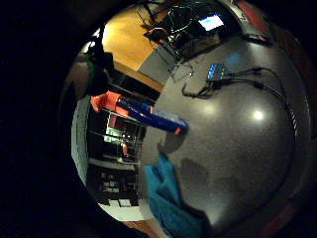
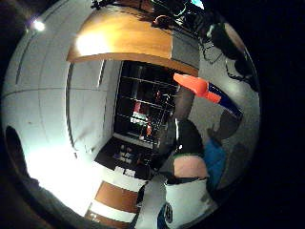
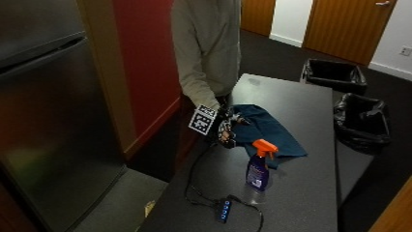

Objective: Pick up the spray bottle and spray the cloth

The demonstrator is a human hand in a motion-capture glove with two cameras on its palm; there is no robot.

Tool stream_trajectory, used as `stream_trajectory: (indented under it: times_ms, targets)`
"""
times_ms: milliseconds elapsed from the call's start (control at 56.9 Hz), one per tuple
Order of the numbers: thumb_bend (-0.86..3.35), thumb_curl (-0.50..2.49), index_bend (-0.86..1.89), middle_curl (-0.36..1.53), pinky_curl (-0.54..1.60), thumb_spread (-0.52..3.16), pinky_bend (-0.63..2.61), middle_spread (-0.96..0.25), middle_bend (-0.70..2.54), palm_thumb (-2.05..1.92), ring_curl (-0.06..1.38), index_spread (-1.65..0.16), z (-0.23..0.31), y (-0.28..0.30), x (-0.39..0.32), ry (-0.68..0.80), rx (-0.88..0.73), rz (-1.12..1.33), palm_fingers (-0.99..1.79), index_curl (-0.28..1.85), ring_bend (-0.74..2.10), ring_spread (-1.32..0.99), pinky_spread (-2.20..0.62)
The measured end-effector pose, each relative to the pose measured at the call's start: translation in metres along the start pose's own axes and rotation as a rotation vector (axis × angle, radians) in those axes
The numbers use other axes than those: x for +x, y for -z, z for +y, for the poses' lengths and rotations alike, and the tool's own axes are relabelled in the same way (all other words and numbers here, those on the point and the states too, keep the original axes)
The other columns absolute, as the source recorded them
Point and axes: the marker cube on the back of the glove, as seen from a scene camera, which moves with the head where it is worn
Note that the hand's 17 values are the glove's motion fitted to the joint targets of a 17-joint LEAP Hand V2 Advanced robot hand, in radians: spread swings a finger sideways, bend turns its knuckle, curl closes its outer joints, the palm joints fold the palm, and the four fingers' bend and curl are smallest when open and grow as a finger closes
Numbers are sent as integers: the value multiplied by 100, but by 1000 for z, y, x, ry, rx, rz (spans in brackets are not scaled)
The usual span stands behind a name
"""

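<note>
one spray bottle (image 3: 258, 167), one cloth (image 3: 270, 131), two bins (image 3: 334, 74)

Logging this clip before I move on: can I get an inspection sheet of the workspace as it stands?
Surface: dark grey table, standing near a red wall.
Job's things: spray bottle with blue body and orange trigger head stands upright on the table, unheld, next to the blue cloth's near edge; blue cloth lies spread flat behind it.
Clutter: small hub with blue lights at the near end of the table.
Grippers: gloved right hand hovers at the table's edge beside the cloth, holding nothing; finger pose unclear.
Cables: black cable runs from the hand to the hub.
Surroundings: steel refrigerator, two black-lined bins, wooden doors.
</note>
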Motion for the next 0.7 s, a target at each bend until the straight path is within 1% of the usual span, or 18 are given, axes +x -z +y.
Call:
stream_trajectory:
  times_ms: [35,176,404,545,703]
  targets:
    - [-3,61,8,50,42,93,41,-12,20,80,46,-26,0,0,0,-4,-2,2,81,33,52,-19,-6]
    - [-4,57,6,45,42,96,44,-9,14,76,43,-30,3,0,3,-6,-31,7,53,28,47,-15,1]
    - [-5,50,8,39,41,94,49,-5,17,66,38,-35,6,-5,5,-13,-93,-15,23,22,41,-8,11]
    - [-5,45,10,37,40,94,51,-4,18,60,36,-38,3,-10,5,-18,-122,-10,12,20,38,-5,15]
    - [-3,42,12,35,38,93,53,-2,19,59,34,-38,0,-19,6,-25,-130,-4,8,20,37,-3,17]
